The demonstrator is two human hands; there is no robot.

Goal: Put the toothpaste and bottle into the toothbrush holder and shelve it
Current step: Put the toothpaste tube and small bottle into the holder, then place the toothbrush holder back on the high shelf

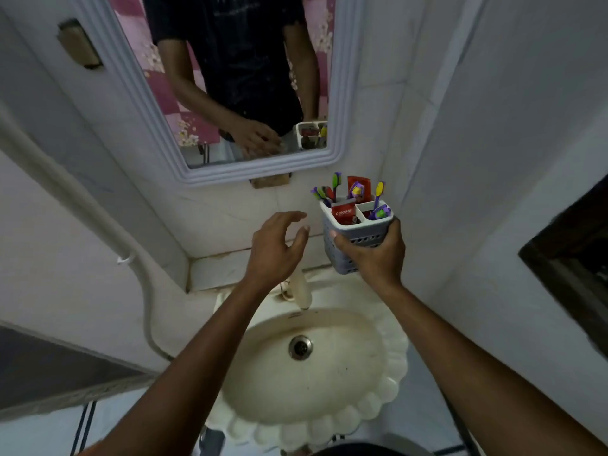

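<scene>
Two hands up over the sink: right hand fingers wrapped tight round toothbrush holder, toothpaste inside; left hand fingers spread loose, gripping nothing.

- The left hand is floating near the middle of the frame, holding nothing.
- Its fingers are spreading out and curling a little, and the thumb is pointing up and to the right.
- The left arm is reaching up from the bottom left of the frame.
- The right hand is sitting just right of the middle, a little apart from the left hand.
- Its fingers are wrapping tight around the toothbrush holder, keeping it standing up.
- The right arm is stretching up from the bottom right corner.
- Both arms are bare.
</scene>
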